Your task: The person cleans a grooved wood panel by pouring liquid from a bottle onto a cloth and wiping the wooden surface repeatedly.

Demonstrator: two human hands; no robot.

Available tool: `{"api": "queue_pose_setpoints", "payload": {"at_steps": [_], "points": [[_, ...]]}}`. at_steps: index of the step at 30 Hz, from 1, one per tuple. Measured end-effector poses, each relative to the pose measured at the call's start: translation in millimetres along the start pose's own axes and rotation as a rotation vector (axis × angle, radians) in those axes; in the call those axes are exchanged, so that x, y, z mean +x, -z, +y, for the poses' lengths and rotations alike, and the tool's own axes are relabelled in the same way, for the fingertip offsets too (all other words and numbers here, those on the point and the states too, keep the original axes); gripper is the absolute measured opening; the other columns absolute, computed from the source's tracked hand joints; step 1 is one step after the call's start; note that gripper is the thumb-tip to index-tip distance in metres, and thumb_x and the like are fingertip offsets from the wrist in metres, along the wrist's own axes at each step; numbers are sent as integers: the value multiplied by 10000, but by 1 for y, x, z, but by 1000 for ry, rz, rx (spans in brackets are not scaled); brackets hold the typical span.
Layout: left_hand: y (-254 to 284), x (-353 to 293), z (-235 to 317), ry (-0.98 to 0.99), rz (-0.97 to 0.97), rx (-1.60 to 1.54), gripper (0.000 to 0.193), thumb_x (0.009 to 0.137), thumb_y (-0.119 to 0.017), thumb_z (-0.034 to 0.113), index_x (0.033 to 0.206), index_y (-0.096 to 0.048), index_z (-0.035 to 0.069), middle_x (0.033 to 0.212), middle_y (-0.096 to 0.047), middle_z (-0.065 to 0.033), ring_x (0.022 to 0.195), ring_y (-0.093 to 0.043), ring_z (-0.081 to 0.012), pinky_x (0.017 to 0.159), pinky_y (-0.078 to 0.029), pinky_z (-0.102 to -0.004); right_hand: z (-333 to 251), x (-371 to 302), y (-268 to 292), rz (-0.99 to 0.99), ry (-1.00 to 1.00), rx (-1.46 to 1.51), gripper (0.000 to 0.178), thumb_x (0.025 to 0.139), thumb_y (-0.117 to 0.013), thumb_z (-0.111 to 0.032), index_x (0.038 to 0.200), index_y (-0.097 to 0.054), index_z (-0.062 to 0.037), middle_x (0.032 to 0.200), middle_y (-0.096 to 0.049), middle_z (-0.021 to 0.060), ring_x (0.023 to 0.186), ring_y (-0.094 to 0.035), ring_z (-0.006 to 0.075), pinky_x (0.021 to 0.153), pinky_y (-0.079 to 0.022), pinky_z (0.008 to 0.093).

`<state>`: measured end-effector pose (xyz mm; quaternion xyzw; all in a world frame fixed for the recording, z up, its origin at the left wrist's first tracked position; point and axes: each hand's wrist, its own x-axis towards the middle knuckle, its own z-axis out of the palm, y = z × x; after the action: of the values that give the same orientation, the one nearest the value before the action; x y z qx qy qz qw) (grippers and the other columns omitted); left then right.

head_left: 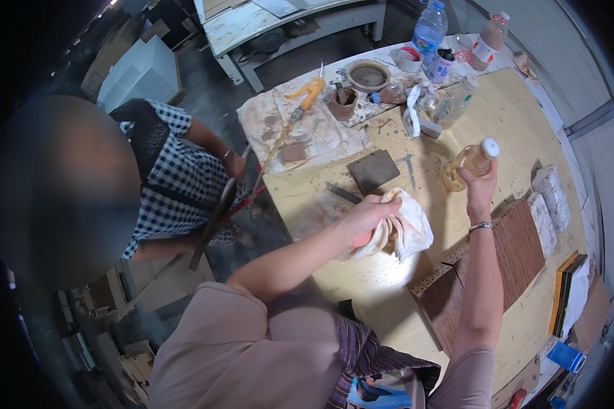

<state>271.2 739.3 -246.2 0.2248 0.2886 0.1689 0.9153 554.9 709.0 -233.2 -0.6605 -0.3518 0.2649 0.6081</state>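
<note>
My left hand (370, 219) is closed on a crumpled white cloth (413, 230) with brownish stains, held above the wooden worktable (307, 225). Out to the right, my right hand (481, 189) grips a clear bottle (468, 165) with a white cap and some yellowish liquid inside. The bottle is tilted, its cap toward the upper right. A dark flat square piece (373, 170) lies on the table beyond the cloth, beside a thin dark strip (343, 193). Under and beside my right forearm are brown wood-grain panels (518, 238) with holes along their edges.
At the left stands another person in a checked garment (174, 163), hand near the table edge. Along the far side are an orange-handled tool (312, 92), a brown-stained cup (342, 103), a tape roll (368, 73) and several bottles. Wrapped white packs (551, 198) line the right.
</note>
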Motion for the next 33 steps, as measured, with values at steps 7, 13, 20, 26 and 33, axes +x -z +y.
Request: {"api": "queue_pose_setpoints", "payload": {"at_steps": [7,13,20,26,33], "points": [[-1,7,27,-190,87,-80,283,1001,-559,219,1136,-609,-24,1060,-686,-123,940,-682,-228,860,-551,-381,-54,-48,-18,-140,469,-762,594,549,-753,-63,1126,-619,-105,1030,-597,125,978,-547,351,853,-454,435],[-23,17,27,-204,-16,-42,342,1022,-513,222,1248,-547,-31,1169,-657,-134,1038,-661,-232,924,-530,-384,-73,-63,-6,-191,526,-1105,509,620,-617,5,1105,-640,-150,1022,-576,85,989,-518,300,852,-418,389],[-20,11,24,-174,-92,12,340,1023,-508,219,1248,-546,-32,1161,-658,-137,1036,-663,-232,923,-531,-380,-79,-74,-10,-221,620,-1266,460,610,-619,5,1041,-642,-155,928,-552,94,921,-512,312,802,-404,392],[-16,10,16,-140,-69,-25,313,1030,-486,197,1245,-548,-22,1186,-645,-141,1042,-657,-237,926,-527,-385,-89,-75,-12,-189,672,-1352,404,598,-625,5,979,-633,-129,879,-536,94,894,-514,307,781,-399,394],[-20,11,11,-109,-90,-50,333,1029,-484,212,1274,-527,-9,1196,-640,-143,1059,-652,-257,921,-532,-413,-84,-78,-2,-166,609,-1346,352,587,-614,13,911,-616,-124,865,-522,94,873,-511,308,751,-393,393]]}}
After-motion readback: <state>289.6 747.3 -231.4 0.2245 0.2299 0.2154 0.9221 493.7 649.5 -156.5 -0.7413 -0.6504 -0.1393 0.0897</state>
